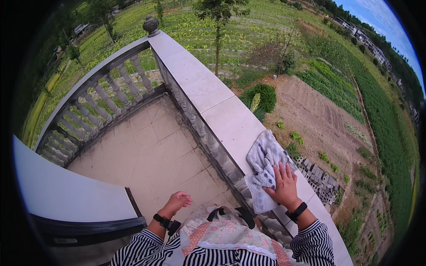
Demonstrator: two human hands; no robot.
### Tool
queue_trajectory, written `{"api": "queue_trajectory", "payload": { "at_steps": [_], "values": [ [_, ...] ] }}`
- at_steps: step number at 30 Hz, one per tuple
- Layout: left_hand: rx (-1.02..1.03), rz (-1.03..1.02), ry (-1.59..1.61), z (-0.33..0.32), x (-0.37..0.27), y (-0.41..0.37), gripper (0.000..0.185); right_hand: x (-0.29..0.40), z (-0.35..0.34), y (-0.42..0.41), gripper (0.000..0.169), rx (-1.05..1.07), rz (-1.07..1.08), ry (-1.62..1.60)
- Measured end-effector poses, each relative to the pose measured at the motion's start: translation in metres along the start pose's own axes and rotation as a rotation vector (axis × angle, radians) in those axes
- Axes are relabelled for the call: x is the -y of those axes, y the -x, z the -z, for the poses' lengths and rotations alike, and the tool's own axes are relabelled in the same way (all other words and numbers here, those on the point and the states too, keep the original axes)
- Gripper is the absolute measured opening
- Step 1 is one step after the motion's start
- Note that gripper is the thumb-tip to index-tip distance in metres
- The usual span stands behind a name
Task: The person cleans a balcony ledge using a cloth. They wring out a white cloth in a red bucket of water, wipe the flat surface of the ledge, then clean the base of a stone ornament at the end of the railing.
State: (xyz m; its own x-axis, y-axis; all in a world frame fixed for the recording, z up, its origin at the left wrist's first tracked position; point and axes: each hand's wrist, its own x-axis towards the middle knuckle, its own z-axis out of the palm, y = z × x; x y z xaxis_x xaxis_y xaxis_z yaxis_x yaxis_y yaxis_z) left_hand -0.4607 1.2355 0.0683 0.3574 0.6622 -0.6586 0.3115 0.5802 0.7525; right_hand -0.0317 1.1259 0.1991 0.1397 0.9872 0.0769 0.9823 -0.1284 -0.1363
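My right hand (285,186) lies palm down with fingers spread, holding a crumpled grey-and-white cloth (261,178) against the rail top. The cloth has dark blue patches, and one corner drapes over the rail's inner edge. Pale tiles cover this wide balcony rail (229,123), and dark specks show on them. Nothing is in my left hand (178,201), which hovers in front of my body above the balcony floor, its fingers loosely curled together. Both wrists wear black bands.
Stone balusters (106,96) stand under the rails around the tiled floor (146,149). A stone finial (151,26) tops the far corner. On my left is a white panel (73,186) with a dark lower edge. Beyond the rail, concrete blocks (319,181) lie well below.
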Motion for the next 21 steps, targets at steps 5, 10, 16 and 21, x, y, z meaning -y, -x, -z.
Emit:
{"api": "queue_trajectory", "payload": {
  "at_steps": [5,10,16,21],
  "values": [
    [0.059,0.030,-0.057,-0.009,-0.020,-0.003,0.029,-0.030,0.018,0.110,0.095,0.088,-0.179,0.032],
    [0.093,0.096,-0.052,-0.005,-0.015,-0.009,0.027,-0.028,0.018,0.156,0.100,0.158,-0.365,0.044],
    [0.153,0.120,-0.058,0.017,-0.028,-0.041,0.025,0.009,0.016,0.103,0.105,0.268,-0.502,0.092],
    [0.167,0.091,-0.047,0.070,-0.059,-0.079,0.025,0.045,-0.004,-0.038,0.108,0.281,-0.314,0.214]
  ]
}}
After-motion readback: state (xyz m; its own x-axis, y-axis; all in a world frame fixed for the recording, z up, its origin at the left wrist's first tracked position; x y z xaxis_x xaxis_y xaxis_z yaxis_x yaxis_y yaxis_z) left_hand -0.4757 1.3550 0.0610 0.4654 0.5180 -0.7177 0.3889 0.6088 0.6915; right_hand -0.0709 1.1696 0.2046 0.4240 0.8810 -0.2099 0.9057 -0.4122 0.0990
